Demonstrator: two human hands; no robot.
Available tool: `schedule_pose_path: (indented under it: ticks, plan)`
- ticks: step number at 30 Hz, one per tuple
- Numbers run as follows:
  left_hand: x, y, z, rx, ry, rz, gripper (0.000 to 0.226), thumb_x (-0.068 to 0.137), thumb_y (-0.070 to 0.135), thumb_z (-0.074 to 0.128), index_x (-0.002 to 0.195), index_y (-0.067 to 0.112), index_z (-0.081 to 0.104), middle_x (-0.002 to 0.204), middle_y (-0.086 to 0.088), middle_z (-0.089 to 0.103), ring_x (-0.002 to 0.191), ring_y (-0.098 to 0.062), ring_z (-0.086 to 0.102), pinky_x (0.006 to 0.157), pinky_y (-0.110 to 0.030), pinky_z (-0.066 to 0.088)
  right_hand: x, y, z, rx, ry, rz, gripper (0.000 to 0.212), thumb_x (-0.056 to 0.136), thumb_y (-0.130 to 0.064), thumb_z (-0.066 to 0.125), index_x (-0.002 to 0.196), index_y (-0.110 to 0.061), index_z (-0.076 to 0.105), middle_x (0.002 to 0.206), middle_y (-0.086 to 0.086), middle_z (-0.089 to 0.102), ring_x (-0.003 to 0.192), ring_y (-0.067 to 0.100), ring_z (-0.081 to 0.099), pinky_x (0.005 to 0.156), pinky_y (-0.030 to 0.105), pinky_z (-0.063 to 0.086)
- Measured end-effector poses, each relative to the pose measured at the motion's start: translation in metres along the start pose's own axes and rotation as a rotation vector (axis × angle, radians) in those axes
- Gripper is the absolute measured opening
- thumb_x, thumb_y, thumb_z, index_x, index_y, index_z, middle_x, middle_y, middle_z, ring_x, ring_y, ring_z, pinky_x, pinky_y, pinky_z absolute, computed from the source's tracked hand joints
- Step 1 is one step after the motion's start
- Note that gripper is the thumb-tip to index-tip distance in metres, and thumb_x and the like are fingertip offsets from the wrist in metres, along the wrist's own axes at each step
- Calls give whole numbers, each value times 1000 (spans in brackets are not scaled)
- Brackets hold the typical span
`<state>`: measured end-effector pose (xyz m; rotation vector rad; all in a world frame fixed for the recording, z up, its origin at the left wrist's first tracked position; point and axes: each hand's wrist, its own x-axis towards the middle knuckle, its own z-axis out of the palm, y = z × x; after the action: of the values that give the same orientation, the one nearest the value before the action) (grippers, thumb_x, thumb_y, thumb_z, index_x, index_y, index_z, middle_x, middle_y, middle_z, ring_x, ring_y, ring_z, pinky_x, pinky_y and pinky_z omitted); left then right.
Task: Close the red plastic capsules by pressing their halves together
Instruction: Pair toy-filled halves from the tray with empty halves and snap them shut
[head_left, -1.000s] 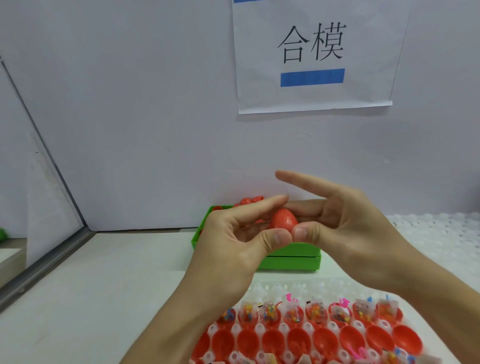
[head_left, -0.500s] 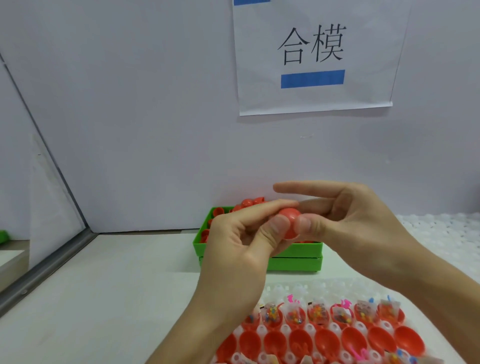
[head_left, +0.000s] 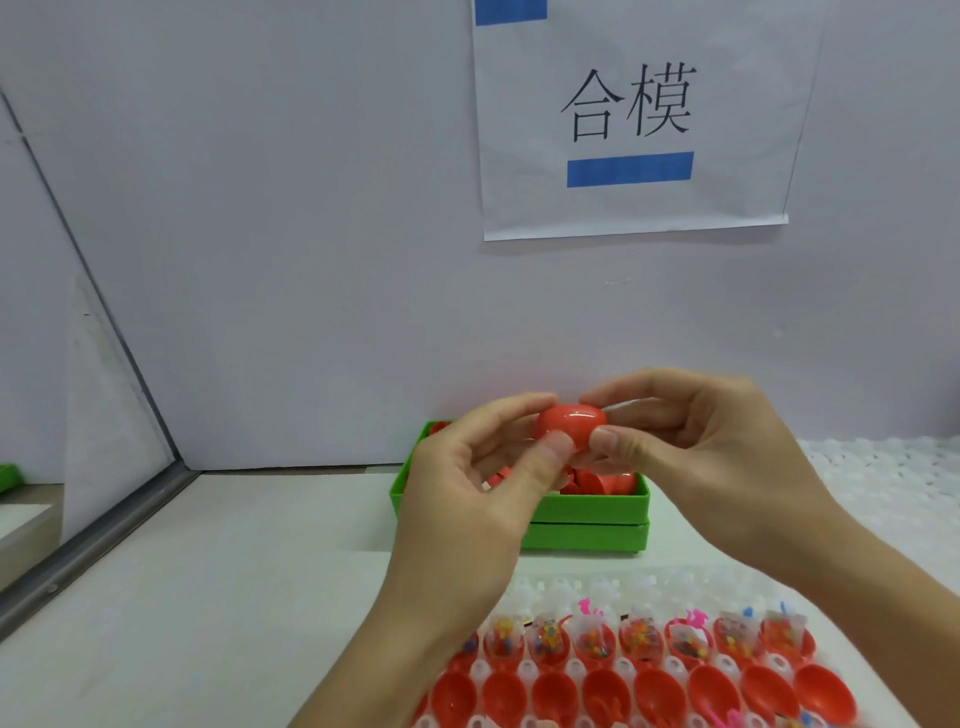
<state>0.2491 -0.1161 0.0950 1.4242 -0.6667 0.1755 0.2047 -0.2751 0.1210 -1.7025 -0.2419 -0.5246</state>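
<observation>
A red plastic capsule (head_left: 570, 427) hangs in the air above the green box, lying sideways. My left hand (head_left: 467, 499) pinches its left end between thumb and forefinger. My right hand (head_left: 717, 457) pinches the right end the same way, its other fingers curled behind. Below, a white tray (head_left: 558, 590) holds a row of red capsule halves filled with small toy packets (head_left: 636, 636) and a row of hollow red halves (head_left: 660, 696).
A green box (head_left: 582, 512) with several red capsule pieces stands against the white wall, partly hidden by my hands. A paper sign (head_left: 631, 119) hangs on the wall. A white bubbled sheet (head_left: 883, 478) lies at the right. A metal rail (head_left: 98, 540) runs along the left.
Both hands have lifted slightly with the capsule, and it has turned so more of its length shows. My right forefinger, stretched out before, has curled down onto it.
</observation>
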Motion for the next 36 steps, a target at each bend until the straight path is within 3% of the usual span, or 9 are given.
schedule_pose_path:
  ticks: [6, 10, 15, 18, 22, 27, 30, 34, 36]
  plan:
    - [-3, 0, 0, 187, 59, 59, 35, 73, 0, 81, 96, 26, 77, 87, 12, 78, 84, -6, 75, 80, -18, 57, -1, 4, 5, -76, 29, -44, 33, 79, 20, 66, 72, -12, 71, 69, 5, 76, 55, 17, 72, 56, 18, 56]
    - [-4, -1, -3, 252, -3, 99, 23, 80, 13, 77, 97, 29, 75, 90, 11, 78, 88, -6, 74, 81, -20, 57, -1, 3, 2, -89, -4, -56, 25, 79, 14, 69, 73, -10, 71, 63, 6, 73, 53, 16, 70, 54, 19, 55]
    - [-2, 4, -6, 226, -154, 37, 20, 93, 24, 64, 111, 16, 68, 90, 0, 78, 85, -16, 75, 79, -30, 60, -1, 1, 1, -138, -17, -95, 4, 79, -15, 74, 79, -11, 76, 63, 6, 73, 54, 16, 68, 53, 19, 52]
    - [0, 6, -4, -50, -161, -140, 34, 89, 24, 56, 112, 1, 66, 92, -15, 77, 87, -29, 75, 76, -30, 60, -2, -1, 1, -140, -44, -129, 22, 82, -30, 60, 85, -15, 76, 64, 6, 71, 54, 10, 65, 55, 17, 51]
    - [2, 11, -2, -593, -103, -466, 46, 83, 19, 52, 113, -15, 61, 103, -34, 70, 97, -41, 72, 74, -34, 62, 0, 4, 0, -32, -5, -102, 27, 85, -26, 54, 105, -18, 70, 72, 7, 73, 58, 13, 67, 59, 18, 53]
    - [3, 10, -5, -753, -111, -563, 41, 88, 18, 50, 108, -13, 68, 111, -33, 68, 103, -39, 70, 76, -33, 62, 0, 7, -1, -42, 25, -88, 19, 89, -18, 59, 102, -20, 73, 76, 6, 74, 62, 11, 67, 59, 18, 53]
    - [4, 8, -3, -624, -50, -479, 41, 85, 20, 57, 114, -10, 63, 107, -27, 71, 99, -36, 72, 73, -29, 61, 0, 8, 0, -74, 13, -58, 14, 89, -15, 62, 99, -18, 73, 77, 1, 75, 64, 8, 68, 58, 16, 53]
    - [1, -1, 1, 47, 148, -135, 26, 77, 10, 80, 97, 16, 63, 87, -6, 76, 81, -26, 74, 70, -28, 59, -2, 9, 5, 15, -87, 95, 17, 95, -13, 56, 95, -15, 73, 81, 9, 77, 75, 19, 74, 67, 25, 60]
    - [-2, -2, 2, 227, 174, -17, 31, 73, 14, 86, 86, 27, 61, 80, 0, 72, 73, -17, 70, 66, -25, 56, -3, 9, 9, 49, -100, 138, 14, 92, -19, 61, 95, -14, 73, 80, 9, 77, 76, 19, 75, 67, 26, 61]
